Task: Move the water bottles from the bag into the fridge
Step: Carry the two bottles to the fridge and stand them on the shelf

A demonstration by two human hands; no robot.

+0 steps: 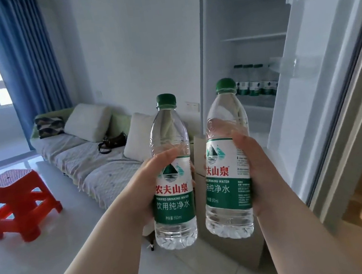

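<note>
Living room, pale tiled floor (pixel 53 257).
Left hand (pixel 156 186): fingers wrapped round left water bottle (pixel 166 129), held upright, cap up.
Right hand (pixel 258 172): grips right water bottle (pixel 228 190), also upright.
Open fridge (pixel 252 24): ahead and to the right, nearer the right hand.
Fridge shelf (pixel 256 105): row of matching bottles (pixel 253 83) standing at the back, and the front strip looks free.

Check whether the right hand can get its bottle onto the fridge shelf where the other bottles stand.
Probably yes. The fridge door stands open, nothing shows between the right hand and that shelf, and bare shelf shows in front of the row of bottles. The hand grips its bottle upright.
</note>
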